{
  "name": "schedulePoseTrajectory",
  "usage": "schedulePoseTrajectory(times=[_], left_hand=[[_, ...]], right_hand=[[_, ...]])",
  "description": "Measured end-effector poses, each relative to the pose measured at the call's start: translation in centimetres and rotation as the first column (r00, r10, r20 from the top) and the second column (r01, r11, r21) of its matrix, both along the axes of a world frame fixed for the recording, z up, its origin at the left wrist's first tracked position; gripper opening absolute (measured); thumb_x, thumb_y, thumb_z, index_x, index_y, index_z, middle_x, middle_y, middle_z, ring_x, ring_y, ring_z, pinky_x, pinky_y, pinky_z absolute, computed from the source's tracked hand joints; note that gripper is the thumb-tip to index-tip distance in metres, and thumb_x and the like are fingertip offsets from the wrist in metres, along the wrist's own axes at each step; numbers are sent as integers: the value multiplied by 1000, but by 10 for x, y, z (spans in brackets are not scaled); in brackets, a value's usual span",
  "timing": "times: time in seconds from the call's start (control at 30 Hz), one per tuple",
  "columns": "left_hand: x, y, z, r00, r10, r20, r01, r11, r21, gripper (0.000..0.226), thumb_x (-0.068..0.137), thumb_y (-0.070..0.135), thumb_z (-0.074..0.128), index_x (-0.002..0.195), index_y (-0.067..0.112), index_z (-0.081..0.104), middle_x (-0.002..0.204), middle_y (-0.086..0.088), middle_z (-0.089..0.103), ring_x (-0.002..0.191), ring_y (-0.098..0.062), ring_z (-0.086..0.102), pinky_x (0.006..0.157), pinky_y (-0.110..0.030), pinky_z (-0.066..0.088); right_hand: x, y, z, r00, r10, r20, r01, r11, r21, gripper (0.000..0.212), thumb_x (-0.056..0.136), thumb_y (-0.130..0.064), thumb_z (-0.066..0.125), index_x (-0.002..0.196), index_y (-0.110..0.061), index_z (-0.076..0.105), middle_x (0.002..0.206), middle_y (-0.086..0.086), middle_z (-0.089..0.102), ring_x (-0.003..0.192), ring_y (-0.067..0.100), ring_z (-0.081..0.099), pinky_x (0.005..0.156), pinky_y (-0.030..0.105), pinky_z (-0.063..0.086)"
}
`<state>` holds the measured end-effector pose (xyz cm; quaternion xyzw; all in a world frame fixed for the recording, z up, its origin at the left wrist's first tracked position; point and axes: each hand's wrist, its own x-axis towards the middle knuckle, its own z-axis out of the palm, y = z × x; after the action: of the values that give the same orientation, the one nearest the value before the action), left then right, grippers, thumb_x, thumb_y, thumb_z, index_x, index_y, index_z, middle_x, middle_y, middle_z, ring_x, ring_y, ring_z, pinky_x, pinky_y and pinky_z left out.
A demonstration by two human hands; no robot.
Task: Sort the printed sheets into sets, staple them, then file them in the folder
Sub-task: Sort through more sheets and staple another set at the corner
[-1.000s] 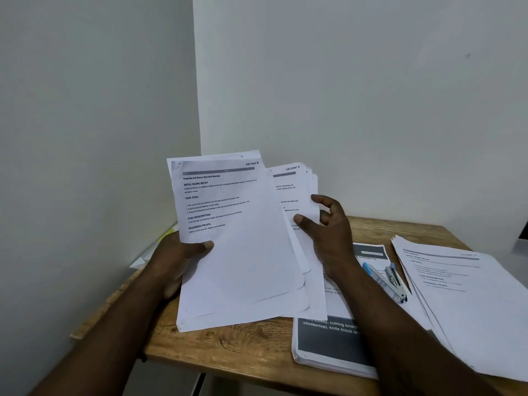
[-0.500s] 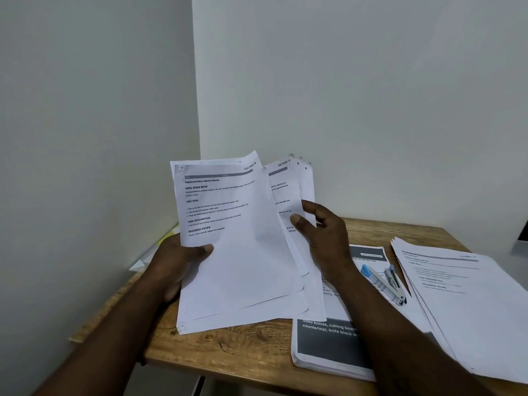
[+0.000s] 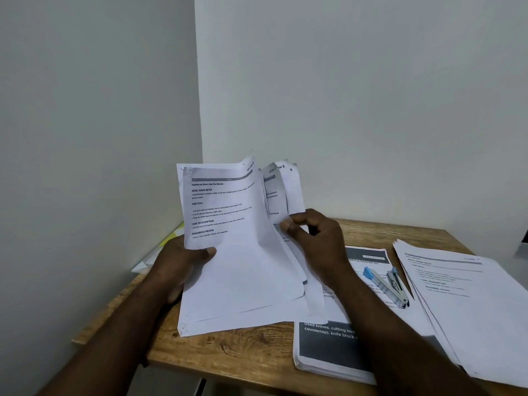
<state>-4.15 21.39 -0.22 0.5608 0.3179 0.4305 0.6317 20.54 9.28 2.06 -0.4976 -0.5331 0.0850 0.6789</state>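
My left hand [image 3: 178, 265] grips the left edge of a fanned bundle of printed sheets [image 3: 237, 252], thumb on the front page, and holds it tilted up over the wooden table [image 3: 240, 352]. My right hand [image 3: 314, 238] pinches the right edges of the rear sheets [image 3: 288, 190], which carry handwritten section labels at their top corners. A stapler [image 3: 385, 284] with blue ends lies on a printed stack [image 3: 337, 350] to the right of my right hand. Part of a yellow folder [image 3: 171, 237] shows behind the bundle at the table's left edge.
A second spread pile of printed sheets [image 3: 471, 304] covers the table's right side. White walls meet in a corner just behind the table. The table's front edge runs beneath my forearms.
My right hand's fingers have curled and now pinch the rear sheets' edges. The top corners of the sheets have bent and bunched closer together. The left hand holds the bundle as before.
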Motion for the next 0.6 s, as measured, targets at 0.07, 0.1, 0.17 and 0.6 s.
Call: schedulePoseTrajectory(times=[0.07, 0.1, 0.17, 0.6], left_hand=[[0, 1, -1, 1000, 11, -4, -11, 1000, 0, 35, 89, -12, 66, 120, 3, 72, 113, -16, 78, 103, -39, 76, 95, -49, 57], [0, 1, -1, 1000, 15, -8, -15, 1000, 1, 35, 89, -12, 66, 120, 4, 72, 114, -15, 78, 104, -39, 76, 96, -50, 57], [0, 2, -2, 1000, 17, -11, -17, 1000, 2, 35, 90, -12, 66, 121, 4, 71, 114, -15, 78, 104, -39, 75, 97, -51, 57], [1, 4, -3, 1000, 27, -2, -27, 1000, 7, 36, 90, -13, 65, 121, 4, 71, 116, -16, 78, 106, -39, 75, 100, -52, 56]], right_hand=[[-3, -1, 0, 1000, -5, 16, 5, 1000, -1, 8, 88, -18, 85, 89, -25, 81, 88, -11, 76, 81, 13, 64, 77, 36, 50], [-4, -2, 1, 1000, 8, 6, -8, 1000, 5, 6, 90, -20, 82, 89, -26, 81, 88, -12, 77, 80, 11, 65, 76, 32, 51], [-7, -3, 3, 999, 42, -23, -41, 999, 14, 12, 96, -18, 74, 92, -27, 80, 86, -16, 77, 81, 5, 67, 77, 24, 52], [-5, -6, 10, 990, -61, -131, 59, 998, -18, 33, 92, -13, 81, 120, -19, 63, 49, -15, 39, 53, 8, 33, 59, 19, 36]])
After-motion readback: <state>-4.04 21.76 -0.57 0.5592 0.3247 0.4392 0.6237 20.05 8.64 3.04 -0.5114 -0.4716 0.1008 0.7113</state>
